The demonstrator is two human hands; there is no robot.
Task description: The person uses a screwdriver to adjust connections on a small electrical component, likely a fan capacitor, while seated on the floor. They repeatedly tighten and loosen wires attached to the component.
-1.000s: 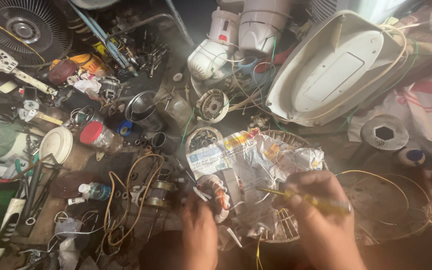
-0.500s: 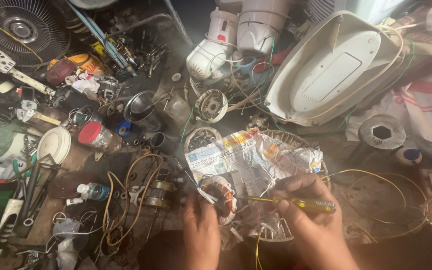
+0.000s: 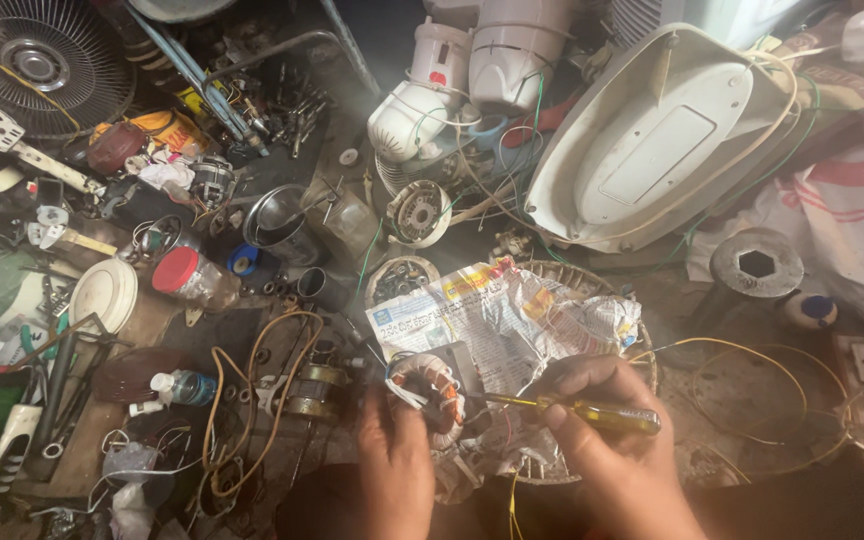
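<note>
Left hand (image 3: 397,455) clamped on round motor stator with copper windings (image 3: 430,392), low centre; right hand (image 3: 592,425) closed around yellow-handled screwdriver (image 3: 592,412), tip at the coil. Best kept steady: stator braced firm, blade eased between windings, no gouging the copper. Beneath, crumpled printed newspaper (image 3: 512,320) over wire fan guard (image 3: 642,375). Beyond, cluttered dark workbench (image 3: 342,160), orange cable loops (image 3: 252,400), upturned white plastic fan base (image 3: 652,140), dim workshop
</note>
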